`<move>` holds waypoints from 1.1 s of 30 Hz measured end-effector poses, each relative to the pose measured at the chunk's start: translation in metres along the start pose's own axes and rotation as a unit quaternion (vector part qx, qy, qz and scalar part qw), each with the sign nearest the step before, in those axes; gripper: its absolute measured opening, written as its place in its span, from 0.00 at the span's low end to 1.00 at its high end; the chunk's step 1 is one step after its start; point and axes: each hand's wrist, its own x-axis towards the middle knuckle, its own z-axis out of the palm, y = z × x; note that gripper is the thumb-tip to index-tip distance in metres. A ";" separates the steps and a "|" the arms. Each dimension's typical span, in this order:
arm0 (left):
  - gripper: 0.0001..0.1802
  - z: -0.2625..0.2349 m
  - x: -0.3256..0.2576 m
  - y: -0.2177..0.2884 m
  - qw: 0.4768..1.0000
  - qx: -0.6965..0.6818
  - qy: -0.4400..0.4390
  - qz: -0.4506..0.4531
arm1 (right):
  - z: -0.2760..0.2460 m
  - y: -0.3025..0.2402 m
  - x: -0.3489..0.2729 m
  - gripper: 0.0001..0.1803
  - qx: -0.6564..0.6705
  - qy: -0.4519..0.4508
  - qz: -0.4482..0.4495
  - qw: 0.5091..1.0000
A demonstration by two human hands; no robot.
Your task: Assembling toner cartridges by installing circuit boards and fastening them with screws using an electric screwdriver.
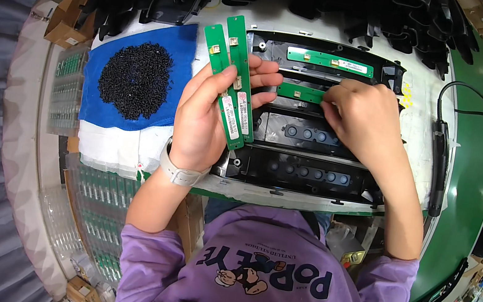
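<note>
Half-closed, the left hand (202, 123) pinches two green circuit boards (240, 73); the curled right hand (356, 115) touches a third board (306, 94), grip unclear. A fourth board (324, 59) lies farther, among four black housings (264, 130).

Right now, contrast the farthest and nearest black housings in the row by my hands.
The farthest housing carries a green board; the nearest housing carries none. The nearest housing shows a row of pale round buttons; the farthest housing shows none. Both are long and black.
</note>
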 end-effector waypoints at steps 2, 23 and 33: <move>0.18 -0.001 0.000 0.000 1.000 -0.005 -0.002 -0.002 | 0.003 -0.001 0.001 0.03 -0.013 0.000 0.000 1.000; 0.21 0.001 0.001 -0.002 0.998 0.034 -0.027 -0.038 | 0.002 -0.004 0.001 0.03 -0.031 -0.018 0.046 0.998; 0.21 0.001 0.000 -0.002 0.998 0.024 -0.032 -0.042 | -0.001 -0.014 0.002 0.11 -0.107 0.012 0.120 0.987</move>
